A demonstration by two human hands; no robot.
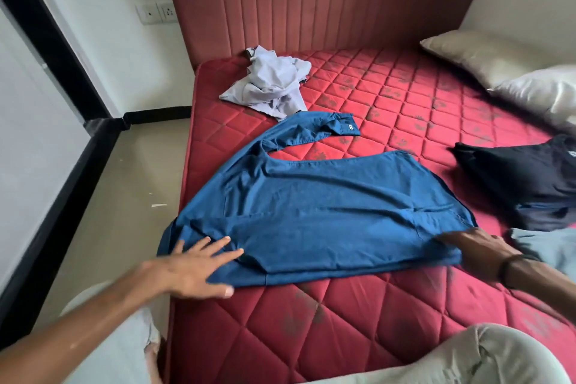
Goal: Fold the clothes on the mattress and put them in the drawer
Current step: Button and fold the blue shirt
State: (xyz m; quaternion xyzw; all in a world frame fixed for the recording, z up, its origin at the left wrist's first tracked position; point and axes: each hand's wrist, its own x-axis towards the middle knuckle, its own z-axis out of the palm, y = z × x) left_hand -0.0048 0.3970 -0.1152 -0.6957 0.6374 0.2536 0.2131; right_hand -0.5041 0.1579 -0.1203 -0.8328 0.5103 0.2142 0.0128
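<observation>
Head view, the only 1 supplied. A blue shirt lies spread on the red quilted mattress, close to its near edge, with 1 long sleeve thrown out toward the headboard and its lower part already doubled along the near side.

The left hand lies flat on the shirt's left end, fingers straight and spread, gripping nothing. The right hand rests on the shirt's right corner, palm down; the picture is blurred there, and whether its fingertips pinch the cloth cannot be told.

Other clothes: a crumpled pale lilac garment near the headboard, a dark garment at the right, and a grey-blue piece just beside the right wrist. 2 pillows lie at the far right. No drawer is in view.

Assessment: the shirt appears light, thin and limp. It should wrinkle readily and hold no shape when lifted. The quilted cover looks likely to drag on it, so sliding may bunch the cloth. Advisable holds: pinch at the shoulder seams or hem corners, smooth with flat palms, take the loose sleeve by its cuff. Carry the finished fold supported from beneath.
</observation>
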